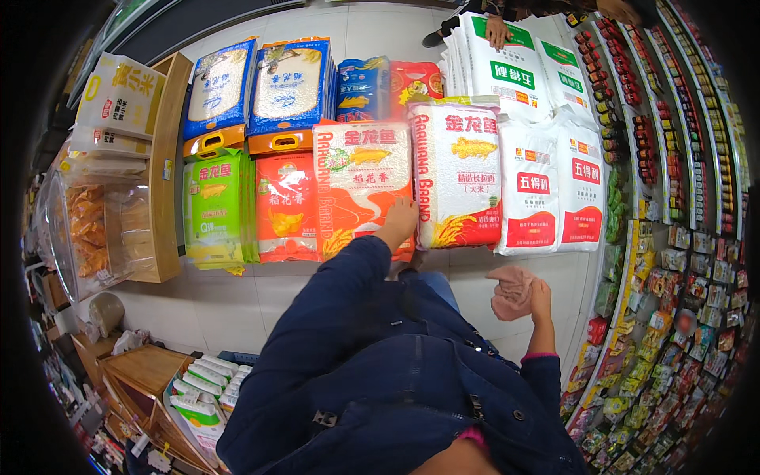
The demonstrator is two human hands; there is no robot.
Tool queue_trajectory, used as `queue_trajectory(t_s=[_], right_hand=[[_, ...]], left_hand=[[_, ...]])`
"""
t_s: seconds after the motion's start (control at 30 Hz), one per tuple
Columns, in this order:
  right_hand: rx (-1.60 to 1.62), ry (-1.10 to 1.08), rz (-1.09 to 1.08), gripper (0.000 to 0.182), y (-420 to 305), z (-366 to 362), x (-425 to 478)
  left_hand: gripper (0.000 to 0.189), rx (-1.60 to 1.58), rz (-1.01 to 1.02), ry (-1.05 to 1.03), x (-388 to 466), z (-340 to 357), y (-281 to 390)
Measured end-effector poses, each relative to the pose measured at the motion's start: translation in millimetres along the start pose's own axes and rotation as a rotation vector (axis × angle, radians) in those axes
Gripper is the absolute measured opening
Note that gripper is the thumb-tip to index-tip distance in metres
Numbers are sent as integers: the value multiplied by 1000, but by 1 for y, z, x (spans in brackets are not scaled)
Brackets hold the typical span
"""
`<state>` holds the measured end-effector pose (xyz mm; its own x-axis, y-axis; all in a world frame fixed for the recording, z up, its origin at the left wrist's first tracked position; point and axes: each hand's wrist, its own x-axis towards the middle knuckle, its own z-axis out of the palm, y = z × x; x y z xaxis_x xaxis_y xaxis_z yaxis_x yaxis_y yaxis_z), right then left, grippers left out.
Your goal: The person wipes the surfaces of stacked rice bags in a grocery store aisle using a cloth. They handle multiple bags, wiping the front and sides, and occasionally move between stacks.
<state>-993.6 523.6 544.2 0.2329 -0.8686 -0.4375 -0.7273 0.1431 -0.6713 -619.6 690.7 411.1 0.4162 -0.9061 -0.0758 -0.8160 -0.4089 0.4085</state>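
My left hand (399,221) rests at the lower right edge of an orange and white bag of rice (363,178), its fingers curled. Whether they grip the bag's edge or only lie on it is hard to see. In my right hand (541,301), held out over the floor, is a crumpled pink cloth (512,293). A white and red bag of rice (460,172) lies right beside the left hand. Further right, white bags with red labels (530,185) lie side by side, and a green bag (215,208) is at the left end.
Blue and white rice bags (291,86) are stacked behind. Another person's hand (497,32) touches a white bag with green labels (504,65). Shelves of jars (647,136) and packets (659,338) line the right side. A wooden display stand (166,178) is at the left, wrapped packs (205,380) behind.
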Motion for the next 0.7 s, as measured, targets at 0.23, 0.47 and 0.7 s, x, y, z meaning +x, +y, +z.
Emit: queue_trajectory(t_s=[0.23,0.47,0.7], right_hand=[[-56,-121,11,25,-21,-24,18],[-193,-297,-300,27,-56,-47,114],[-175,-505,-446,25,-110,-55,186]], left_hand=[[14,-118,-81,-26,9,19,-5],[24,-538,-561,138,-26,-35,-38],[16,-173,-796,556,-163,-81,-58]])
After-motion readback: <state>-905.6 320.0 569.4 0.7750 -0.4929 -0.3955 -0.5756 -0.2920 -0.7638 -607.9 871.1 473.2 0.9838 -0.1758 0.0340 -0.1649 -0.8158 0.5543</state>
